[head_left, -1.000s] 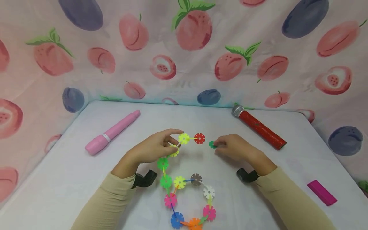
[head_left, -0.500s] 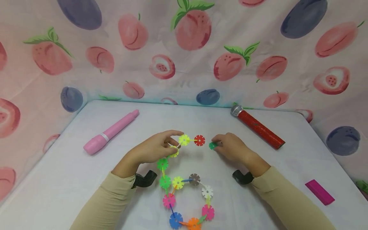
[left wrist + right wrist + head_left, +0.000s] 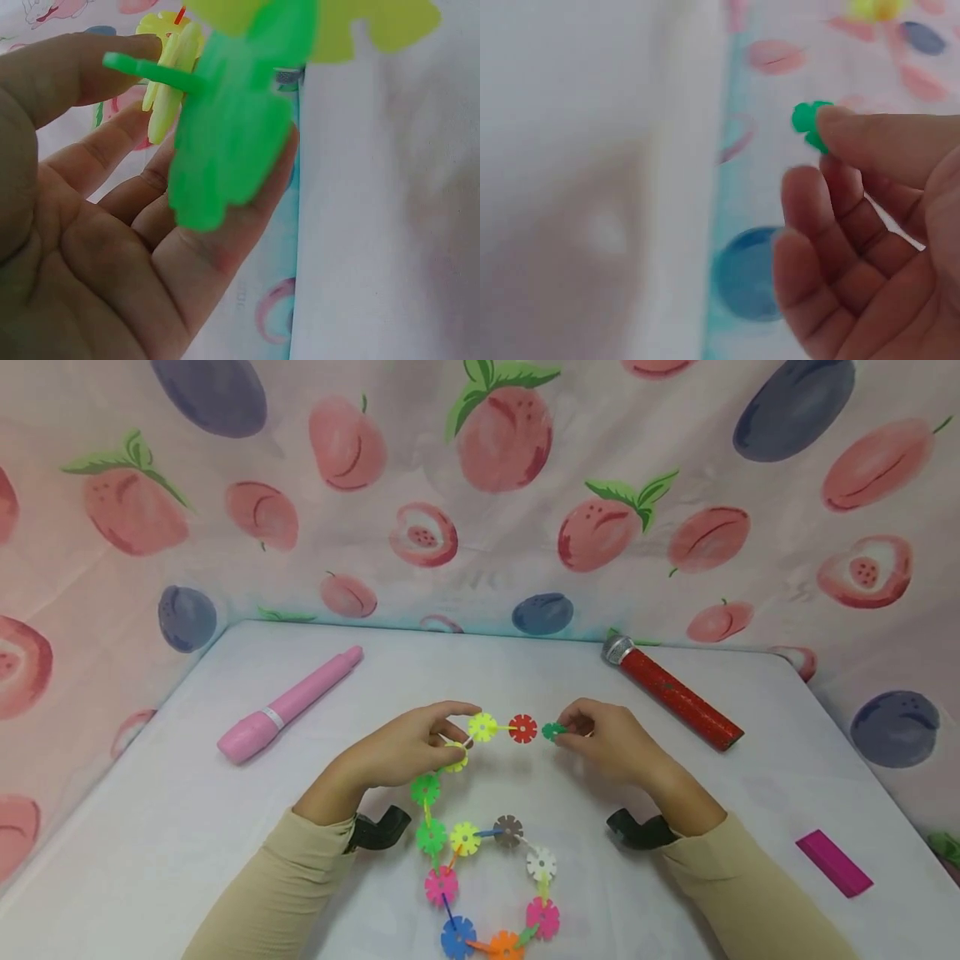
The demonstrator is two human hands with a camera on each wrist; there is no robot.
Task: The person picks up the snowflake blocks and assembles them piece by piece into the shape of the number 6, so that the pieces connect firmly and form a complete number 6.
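A chain of notched plastic snowflake discs curves over the table, its lower part closing into a ring with a blue disc (image 3: 458, 937), a white disc (image 3: 542, 864) and a brown disc (image 3: 508, 831). My left hand (image 3: 408, 745) holds the upper end of the chain, pinching a yellow disc (image 3: 455, 757) between thumb and fingers. Beyond it a second yellow disc (image 3: 482, 727) joins a red disc (image 3: 522, 728) at the tip. Between thumb and fingertips my right hand (image 3: 609, 737) pinches a dark green disc (image 3: 553, 731), just right of the red one with a small gap between.
A pink microphone-shaped stick (image 3: 292, 706) lies at the back left. At the back right rests a red glittery microphone (image 3: 673, 695). A magenta block (image 3: 834, 862) is on the right side of the white table (image 3: 187, 827). Fruit-patterned cloth (image 3: 480, 527) hangs behind.
My right hand has turned and raised the dark green disc slightly, bringing it closer to the red disc. The left hand has stayed almost still with the chain.
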